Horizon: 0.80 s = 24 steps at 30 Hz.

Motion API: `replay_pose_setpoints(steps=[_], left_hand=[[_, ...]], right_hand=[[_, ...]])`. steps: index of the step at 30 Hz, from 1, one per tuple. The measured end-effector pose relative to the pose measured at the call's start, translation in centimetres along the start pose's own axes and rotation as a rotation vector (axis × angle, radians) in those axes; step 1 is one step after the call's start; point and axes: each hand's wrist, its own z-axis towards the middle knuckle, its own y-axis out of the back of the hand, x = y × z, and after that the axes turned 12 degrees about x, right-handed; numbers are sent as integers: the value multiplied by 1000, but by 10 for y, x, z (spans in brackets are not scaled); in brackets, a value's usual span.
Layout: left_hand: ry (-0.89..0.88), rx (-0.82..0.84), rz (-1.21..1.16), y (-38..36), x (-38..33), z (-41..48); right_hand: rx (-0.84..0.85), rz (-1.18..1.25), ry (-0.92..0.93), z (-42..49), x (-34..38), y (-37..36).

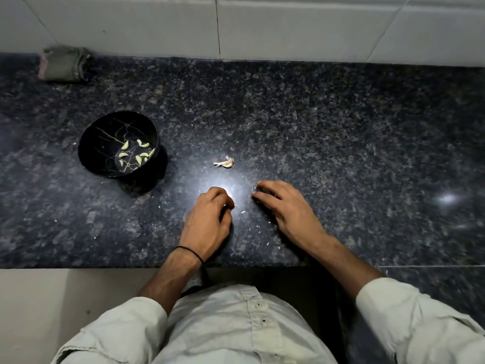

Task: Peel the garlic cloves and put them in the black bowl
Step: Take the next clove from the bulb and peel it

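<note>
Curled fingers (pixel 222 197), garlic piece (pixel 225 163) just beyond

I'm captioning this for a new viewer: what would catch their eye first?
The black bowl at left, holding pale peeled cloves, stands out on the dark counter. Nearer, the left hand and right hand rest on the counter beside a bright glare, a garlic scrap lying just beyond them.
</note>
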Motion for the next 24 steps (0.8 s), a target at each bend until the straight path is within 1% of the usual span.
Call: replay_pose_setpoints(steps=[3, 6, 8, 13, 16, 19, 21, 24], left_hand=[[19, -23, 23, -3, -3, -1], [45, -52, 21, -6, -10, -4], [42, -69, -6, -9, -17, -5], [-5, -61, -40, -16, -33, -5], [-26, -48, -38, -17, -42, -3], [-44, -47, -30, -17, -49, 1], [-57, -38, -29, -17, -51, 2], [-74, -15, -30, -18, -54, 2]], right_hand=[[87, -75, 45, -8, -4, 0], [193, -140, 131, -32, -15, 2], [217, -174, 184, -53, -23, 3], [118, -203, 234, -91, -35, 5], [54, -245, 268, -88, -38, 4], [36, -247, 289, -82, -40, 4], [23, -249, 287, -80, -40, 3], [-45, -269, 243, -80, -36, -1]])
